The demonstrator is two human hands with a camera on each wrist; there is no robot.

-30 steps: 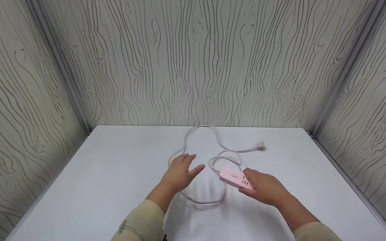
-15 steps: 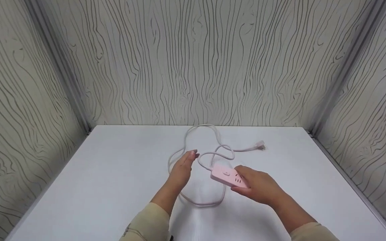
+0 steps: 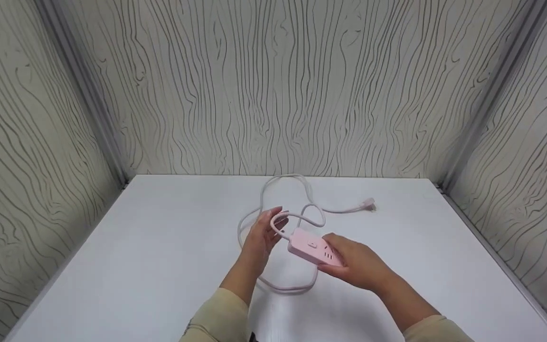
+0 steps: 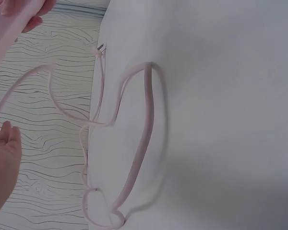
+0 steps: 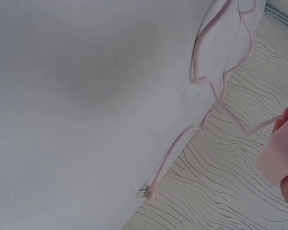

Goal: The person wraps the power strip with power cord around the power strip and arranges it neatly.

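Where right fingers [image 3: 339,242] curl, a power strip [image 3: 305,245] sits.

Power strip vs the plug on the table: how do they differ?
Size: the power strip is a long, chunky block; the plug is much smaller.
Pose: the power strip is held up in the right grip; the plug lies on the table.
Face: the power strip shows dark slots; the plug has protruding prongs.
Shared: both are pink, with cord attached.
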